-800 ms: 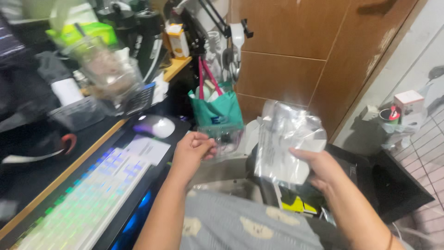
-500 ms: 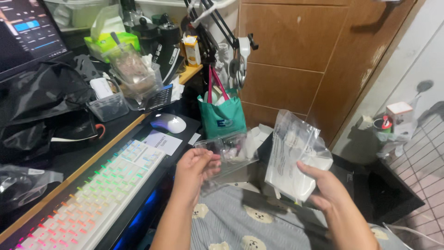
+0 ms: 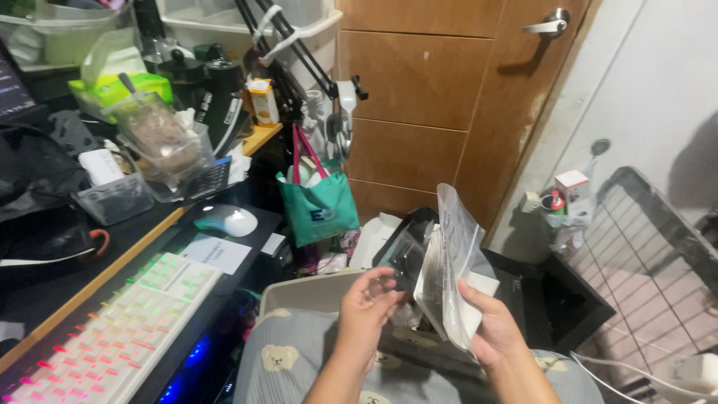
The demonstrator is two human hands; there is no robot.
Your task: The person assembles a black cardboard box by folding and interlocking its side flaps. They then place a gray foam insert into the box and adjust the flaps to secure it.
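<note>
A small clear plastic bag touches a larger upright clear bag holding white papers.

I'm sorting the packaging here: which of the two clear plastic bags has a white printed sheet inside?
The larger clear plastic bag in the right hand, held edge-on. The smaller clear bag pinched by the left hand shows no paper.

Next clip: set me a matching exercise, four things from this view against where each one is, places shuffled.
Things:
1. clear plastic bag
2. teal tote bag
3. backlit keyboard
4. white mouse

Places:
A. on the black desk mat, beyond the keyboard
B. hanging at the desk's end, by the wooden door
C. held between left hand and right hand
D. along the desk's near edge, lower left of the view

Pairs: 1-C, 2-B, 3-D, 4-A
</note>
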